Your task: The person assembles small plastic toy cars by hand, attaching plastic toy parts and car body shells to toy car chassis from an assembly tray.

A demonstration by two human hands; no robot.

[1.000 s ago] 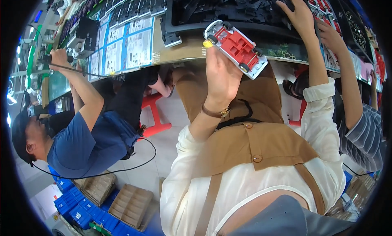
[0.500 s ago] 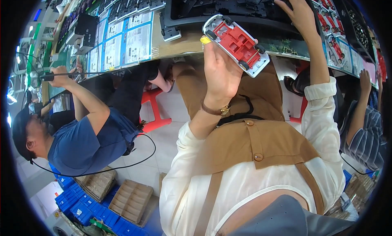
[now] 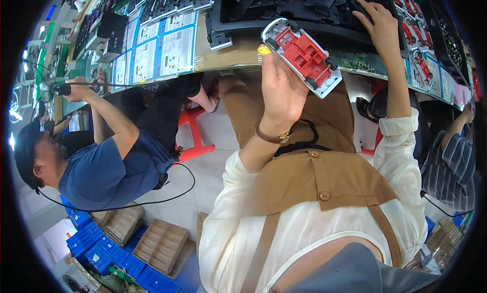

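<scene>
My left hand (image 3: 284, 98) is closed on a toy car (image 3: 303, 60), lifted above the near table edge. The car is turned underside up, showing a red inner frame, black wheels and a white body shell. Something yellow (image 3: 264, 50) covers a fingertip of this hand. My right hand (image 3: 383, 32) reaches over the right side of a black tray (image 3: 253, 25), fingers stretched and apart. Its fingertips are beside the loose black plastic parts (image 3: 309, 3) piled in the tray; no part shows plainly in its grasp.
More red toy car frames (image 3: 421, 65) lie on the right. Rows of black-and-white parts (image 3: 177, 0), printed sheets (image 3: 177, 49) and a black box (image 3: 107, 33) stand left. A co-worker in blue (image 3: 109, 174) sits left, another in stripes (image 3: 449, 161) right. Blue bins (image 3: 99, 257) are on the floor.
The view has shifted slightly. My right hand has drawn a little toward me and rightward at the tray. My left hand still holds the car. The striped co-worker's raised hand has dropped.
</scene>
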